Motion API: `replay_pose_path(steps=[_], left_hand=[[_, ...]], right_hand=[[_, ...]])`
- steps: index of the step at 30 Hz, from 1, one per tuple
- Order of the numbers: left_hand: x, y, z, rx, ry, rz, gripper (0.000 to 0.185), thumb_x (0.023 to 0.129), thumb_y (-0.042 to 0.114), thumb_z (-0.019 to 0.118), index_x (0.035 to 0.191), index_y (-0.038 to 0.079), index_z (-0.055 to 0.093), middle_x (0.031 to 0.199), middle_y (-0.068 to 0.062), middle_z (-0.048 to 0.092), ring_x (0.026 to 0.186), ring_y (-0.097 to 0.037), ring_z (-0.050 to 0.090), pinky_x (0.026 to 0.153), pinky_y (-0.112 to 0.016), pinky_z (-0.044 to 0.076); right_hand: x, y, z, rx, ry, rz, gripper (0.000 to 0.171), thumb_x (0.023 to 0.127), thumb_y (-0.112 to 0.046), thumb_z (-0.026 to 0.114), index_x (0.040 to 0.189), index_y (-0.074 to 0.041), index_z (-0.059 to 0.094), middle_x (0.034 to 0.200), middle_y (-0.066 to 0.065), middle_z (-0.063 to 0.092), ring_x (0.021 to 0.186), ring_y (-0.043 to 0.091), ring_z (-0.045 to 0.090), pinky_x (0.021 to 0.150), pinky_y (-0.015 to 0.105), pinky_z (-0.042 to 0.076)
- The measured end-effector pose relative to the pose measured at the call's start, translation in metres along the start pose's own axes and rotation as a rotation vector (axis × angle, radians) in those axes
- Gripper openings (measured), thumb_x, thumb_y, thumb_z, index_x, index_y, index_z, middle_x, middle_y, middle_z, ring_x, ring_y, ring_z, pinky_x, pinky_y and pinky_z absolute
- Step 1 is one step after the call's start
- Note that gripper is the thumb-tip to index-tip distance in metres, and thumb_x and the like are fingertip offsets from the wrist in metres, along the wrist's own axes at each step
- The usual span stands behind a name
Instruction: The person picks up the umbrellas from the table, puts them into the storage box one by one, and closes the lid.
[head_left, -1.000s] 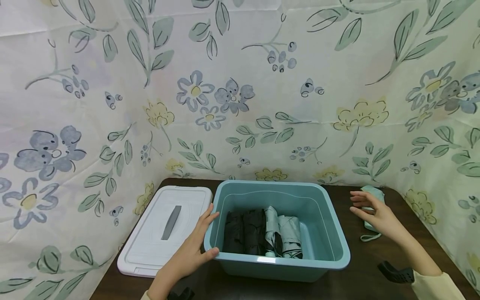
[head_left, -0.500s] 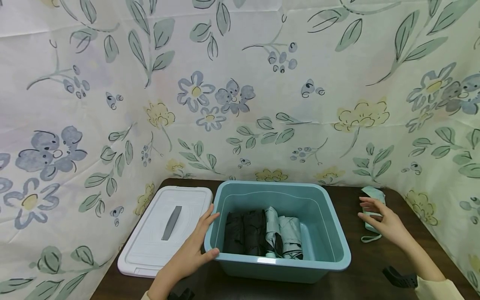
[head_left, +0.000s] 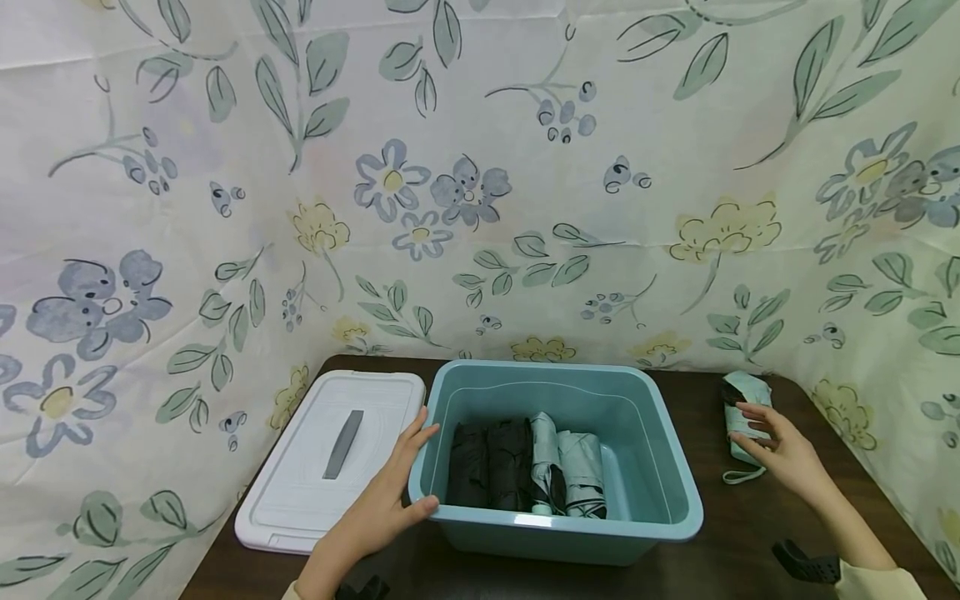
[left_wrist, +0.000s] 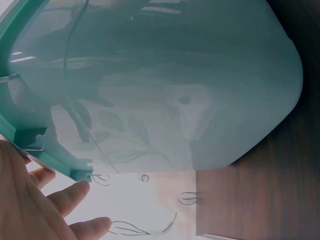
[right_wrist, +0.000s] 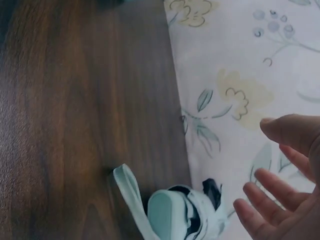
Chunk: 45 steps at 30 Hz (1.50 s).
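Moved: right hand (head_left: 787,454) has slid outward from the teal plastic bin (head_left: 678,492) onto the folded mint-green umbrella (head_left: 742,396).
Grip: fingers spread, not yet clasped.
Umbrella: right of bin — long axis front-to-back, strap end nearest.
Left hand (head_left: 382,504): flat on bin's left wall.

bin (head_left: 678,492): glossy plastic | table (head_left: 750,533): dark wood | umbrella (head_left: 742,417): cloth

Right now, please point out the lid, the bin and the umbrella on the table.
lid (head_left: 330,458), head view, on its white top.
bin (head_left: 678,483), head view, on its right rim.
umbrella (head_left: 738,390), head view, on its far end.
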<state>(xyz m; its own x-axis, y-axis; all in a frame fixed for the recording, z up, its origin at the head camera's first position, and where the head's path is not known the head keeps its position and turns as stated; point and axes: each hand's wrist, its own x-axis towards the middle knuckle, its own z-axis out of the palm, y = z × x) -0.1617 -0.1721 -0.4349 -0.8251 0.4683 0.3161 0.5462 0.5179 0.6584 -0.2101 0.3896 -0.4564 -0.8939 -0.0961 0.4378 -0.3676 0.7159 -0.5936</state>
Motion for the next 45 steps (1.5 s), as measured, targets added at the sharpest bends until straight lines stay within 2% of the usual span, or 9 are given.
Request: replay_pose_path(steps=[5, 11, 13, 15, 18, 21, 24, 34, 45], left_hand=[[0.001, 0.001, 0.0, -0.003, 0.002, -0.001, 0.079, 0.085, 0.037, 0.06, 0.149, 0.02, 0.016, 0.157, -0.003, 0.0, 0.14, -0.033, 0.018, 0.091, -0.065, 0.036], [0.001, 0.0, 0.001, -0.001, 0.003, 0.0, 0.079, 0.085, 0.037, 0.06, 0.149, 0.02, 0.016, 0.157, -0.002, 0.001, 0.139, -0.033, 0.018, 0.091, -0.064, 0.037], [0.0, 0.0, 0.001, 0.001, 0.003, 0.0, 0.079, 0.085, 0.037, 0.06, 0.149, 0.02, 0.016, 0.157, -0.004, 0.001, 0.139, -0.034, 0.019, 0.09, -0.064, 0.037], [0.0, 0.0, 0.001, 0.0, 0.001, -0.001, 0.079, 0.085, 0.037, 0.059, 0.149, 0.02, 0.016, 0.157, -0.006, 0.002, 0.139, -0.034, 0.019, 0.09, -0.064, 0.037], [0.0, 0.0, 0.001, -0.002, 0.003, 0.0, 0.079, 0.085, 0.037, 0.059, 0.149, 0.02, 0.016, 0.156, -0.007, 0.002, 0.139, -0.034, 0.019, 0.09, -0.065, 0.037], [0.0, 0.001, 0.0, -0.004, 0.005, 0.004, 0.079, 0.085, 0.037, 0.06, 0.149, 0.02, 0.016, 0.157, -0.005, 0.001, 0.139, -0.034, 0.018, 0.09, -0.065, 0.036], [0.0, 0.001, 0.0, -0.002, 0.004, 0.002, 0.079, 0.085, 0.037, 0.06, 0.149, 0.02, 0.016, 0.157, -0.004, 0.001, 0.139, -0.035, 0.019, 0.09, -0.065, 0.037], [0.0, 0.001, 0.0, 0.001, -0.002, -0.004, 0.079, 0.086, 0.037, 0.06, 0.149, 0.021, 0.015, 0.157, -0.003, 0.001, 0.139, -0.034, 0.019, 0.09, -0.065, 0.037], [0.0, -0.001, 0.001, -0.001, -0.001, -0.004, 0.079, 0.086, 0.036, 0.06, 0.149, 0.021, 0.015, 0.157, -0.004, 0.001, 0.139, -0.034, 0.02, 0.089, -0.064, 0.037]], right_hand=[[0.0, 0.008, -0.001, -0.026, 0.032, 0.022, 0.044, 0.082, -0.002, 0.067, 0.12, 0.012, 0.049, 0.113, 0.026, 0.051, 0.093, -0.025, 0.033, 0.065, 0.002, 0.04], [-0.001, 0.019, -0.002, -0.075, 0.028, 0.065, 0.046, 0.083, -0.007, 0.068, 0.121, 0.01, 0.049, 0.113, 0.032, 0.051, 0.091, -0.019, 0.035, 0.063, 0.002, 0.038], [-0.002, 0.023, -0.002, -0.088, 0.015, 0.08, 0.046, 0.084, -0.008, 0.067, 0.122, 0.01, 0.049, 0.114, 0.032, 0.051, 0.092, -0.004, 0.049, 0.065, 0.01, 0.046], [-0.003, 0.025, -0.001, -0.105, 0.006, 0.097, 0.047, 0.084, -0.008, 0.066, 0.123, 0.011, 0.048, 0.113, 0.033, 0.05, 0.093, 0.021, 0.056, 0.066, 0.024, 0.051], [-0.004, 0.03, 0.0, -0.105, -0.016, 0.121, 0.05, 0.085, -0.008, 0.065, 0.125, 0.013, 0.045, 0.114, 0.037, 0.045, 0.095, 0.053, 0.048, 0.068, 0.049, 0.05], [-0.004, 0.036, 0.0, -0.125, -0.022, 0.149, 0.053, 0.085, -0.01, 0.065, 0.127, 0.013, 0.043, 0.112, 0.04, 0.043, 0.095, 0.056, 0.046, 0.069, 0.06, 0.045], [-0.003, 0.044, 0.001, -0.143, -0.032, 0.171, 0.057, 0.084, -0.011, 0.066, 0.129, 0.014, 0.04, 0.112, 0.043, 0.042, 0.095, 0.058, 0.047, 0.07, 0.063, 0.041], [-0.001, 0.058, 0.005, -0.174, -0.112, 0.269, 0.066, 0.088, -0.019, 0.062, 0.134, 0.015, 0.028, 0.116, 0.048, 0.036, 0.101, 0.064, 0.042, 0.074, 0.066, 0.038], [0.009, 0.071, 0.005, -0.155, -0.159, 0.378, 0.069, 0.093, -0.03, 0.052, 0.137, 0.013, 0.021, 0.123, 0.049, 0.032, 0.108, 0.06, 0.037, 0.081, 0.065, 0.034]])
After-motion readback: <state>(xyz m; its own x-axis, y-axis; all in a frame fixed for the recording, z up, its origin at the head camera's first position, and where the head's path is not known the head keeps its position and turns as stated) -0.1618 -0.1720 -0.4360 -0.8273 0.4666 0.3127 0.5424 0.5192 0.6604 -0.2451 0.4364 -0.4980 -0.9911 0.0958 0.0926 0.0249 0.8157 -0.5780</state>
